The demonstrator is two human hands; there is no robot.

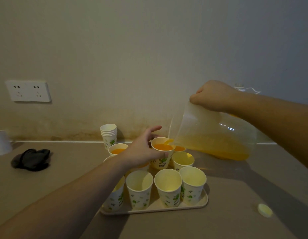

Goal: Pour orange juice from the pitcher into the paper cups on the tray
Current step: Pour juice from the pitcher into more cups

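Note:
My right hand (212, 96) grips a clear plastic pitcher (210, 133), tilted left with orange juice pooled along its lower side. Juice runs from its spout into a white paper cup with green leaf print (162, 153), which my left hand (141, 152) holds raised over the middle of the beige tray (193, 205). That cup holds orange juice. Filled cups stand at the tray's far left (117, 149) and far right (179, 148). Several empty cups stand in the near row, such as the cup (168, 188), with another empty cup (183, 160) behind them.
A stack of spare paper cups (108, 135) stands by the wall behind the tray. A black cloth (31, 159) lies on the counter at left, a white object (1, 143) at the far left edge. A yellow lid (265, 210) lies at right. A wall socket (28, 91) is up left.

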